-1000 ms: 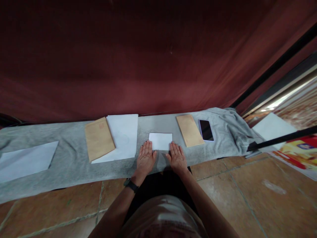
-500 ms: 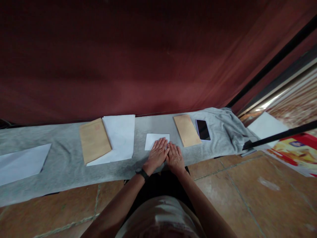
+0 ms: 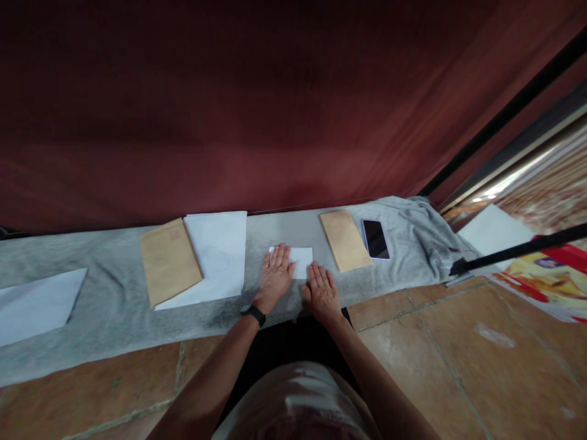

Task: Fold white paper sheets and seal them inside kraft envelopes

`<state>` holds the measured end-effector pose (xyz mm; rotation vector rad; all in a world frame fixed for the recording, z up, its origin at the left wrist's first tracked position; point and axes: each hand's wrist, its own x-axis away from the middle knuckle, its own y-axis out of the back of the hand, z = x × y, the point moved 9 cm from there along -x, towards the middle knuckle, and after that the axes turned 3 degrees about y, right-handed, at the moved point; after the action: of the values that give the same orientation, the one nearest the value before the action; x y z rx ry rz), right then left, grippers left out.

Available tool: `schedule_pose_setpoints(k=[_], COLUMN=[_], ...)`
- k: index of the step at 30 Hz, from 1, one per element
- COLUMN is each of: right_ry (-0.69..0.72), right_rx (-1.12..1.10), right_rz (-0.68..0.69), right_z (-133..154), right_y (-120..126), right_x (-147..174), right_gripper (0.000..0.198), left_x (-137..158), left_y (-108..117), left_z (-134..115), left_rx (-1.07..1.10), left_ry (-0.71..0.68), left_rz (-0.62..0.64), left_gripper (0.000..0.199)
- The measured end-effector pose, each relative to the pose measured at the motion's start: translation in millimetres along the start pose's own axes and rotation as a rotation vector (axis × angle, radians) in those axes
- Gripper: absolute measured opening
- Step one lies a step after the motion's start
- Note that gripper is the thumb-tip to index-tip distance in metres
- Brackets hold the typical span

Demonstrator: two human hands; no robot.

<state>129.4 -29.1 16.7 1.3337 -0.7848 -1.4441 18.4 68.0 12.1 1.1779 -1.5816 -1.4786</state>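
Note:
A small folded white paper (image 3: 302,259) lies on the grey cloth (image 3: 119,305) straight ahead of me. My left hand (image 3: 276,276) lies flat on its left half, fingers together and stretched, with a dark watch on the wrist. Beside it, my right hand (image 3: 321,294) rests flat on the cloth just below the paper's right corner, fingertips at its edge. Neither hand grips anything.
Left of the paper lie a brown envelope (image 3: 169,261) overlapping a white sheet (image 3: 219,253), and another white sheet (image 3: 34,304) at the far left. To the right are a second brown envelope (image 3: 345,239) and a dark phone (image 3: 375,239). Red curtain behind, tiled floor below.
My left hand slid left across the folded paper, from its right part to its left half, and the right hand drew back slightly toward me. The view shifted a little.

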Motion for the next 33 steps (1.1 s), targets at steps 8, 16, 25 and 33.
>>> schedule_pose_setpoints(k=[8,16,25,33], right_ry=[-0.077,0.017,-0.011,-0.059], right_rx=[-0.092,-0.160,-0.088,-0.038], right_rz=[0.021,0.137,0.104,0.096], right_z=[0.8,28.5,18.5,2.7], right_y=[-2.4,-22.5,-29.7,-28.9], right_x=[-19.2,-60.4,-59.6,-62.0], right_gripper=[0.051,0.054,0.059,0.060], left_x=[1.8,2.9,2.7,2.9], left_y=[-2.3,-11.0,-8.2,-2.3], left_z=[7.2,10.3,9.4,9.5], left_rx=[-0.012,-0.040,-0.030,-0.021], left_ry=[0.024,-0.008,0.014,0.051], left_rz=[-0.003,0.035,0.000,-0.008], left_gripper=[0.059,0.060,0.057,0.057])
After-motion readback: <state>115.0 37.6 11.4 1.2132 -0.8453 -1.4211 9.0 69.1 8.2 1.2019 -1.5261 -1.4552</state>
